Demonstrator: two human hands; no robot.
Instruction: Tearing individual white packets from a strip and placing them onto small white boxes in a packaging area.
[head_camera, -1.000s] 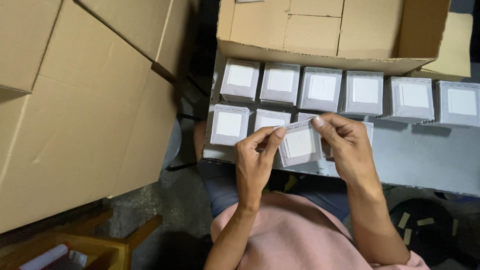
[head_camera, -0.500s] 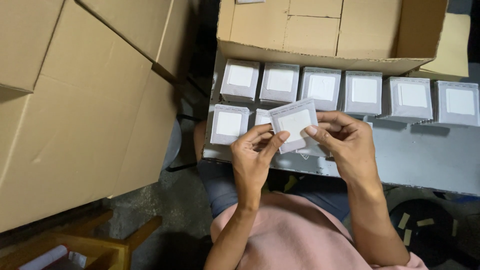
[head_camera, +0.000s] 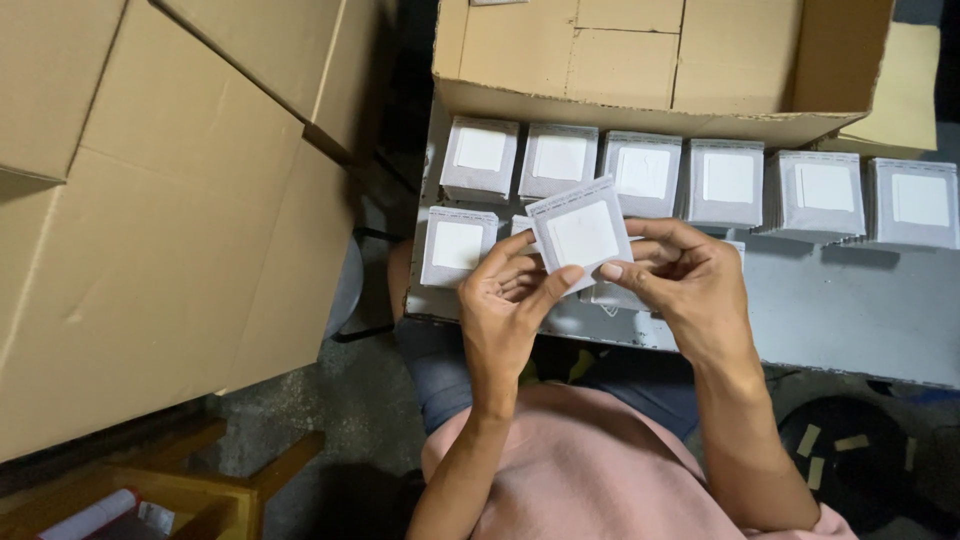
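— Head view first: where sits the grey packet (head_camera: 581, 232) with the white square pad?
— Pinched between both hands, lifted above the near-left part of the metal counter (head_camera: 850, 310), tilted slightly, pad face up toward the camera.

— Left hand (head_camera: 508, 315)?
— Grip clenched on the packet's lower left edge, thumb on top near the bottom corner, other digits curled underneath.

— Right hand (head_camera: 690, 285)?
— Grip also grasping the packet, at its lower right edge, thumb tip just beside the left thumb; remaining digits bent behind, partly hiding a low stack of packets (head_camera: 612, 296) lying beneath on the counter.

— Around them on the counter?
— Along the far edge, a row of packet stacks (head_camera: 727, 183), six in all, running from left to right and touching or nearly touching one another. Nearer, toward the left edge, one more stack (head_camera: 458, 246), just beside the left hand. Right half of the counter's near side bare grey metal.

— Beyond the far edge?
— Open cardboard box (head_camera: 640, 70), its front wall overhanging the row of stacks.

— Elsewhere in the same view?
— Large cardboard cartons (head_camera: 170, 220) filling the left side, well apart from the counter; wooden frame (head_camera: 200, 490) at bottom left on the floor; pink shirt (head_camera: 590, 470) at the bottom, below the counter's near edge.
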